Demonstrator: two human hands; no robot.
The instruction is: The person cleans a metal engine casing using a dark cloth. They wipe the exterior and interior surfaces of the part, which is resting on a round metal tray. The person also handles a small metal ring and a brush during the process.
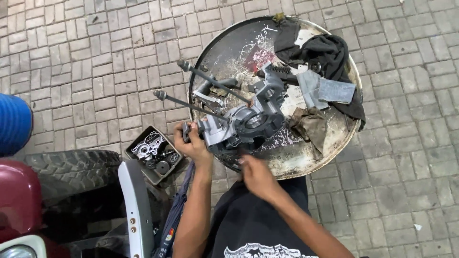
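A grey metal engine casing (244, 119) with two long studs pointing up-left rests on a round, scratched metal drum top (287, 153). My left hand (191, 142) grips the casing's near-left edge. Just below the casing, at the drum's near rim, my right hand (257, 176) is blurred, and I cannot tell whether anything is in it. Dark rags (320, 50), a grey cloth piece (330, 90) and a brown rag (311, 126) lie on the drum beyond and to the right of the casing.
A small dark tray (135, 149) of metal parts sits on the brick paving left of my left hand. A knobbly tyre (71, 169) and a white mudguard (136, 205) stand at lower left. A blue barrel (13, 122) is at the far left.
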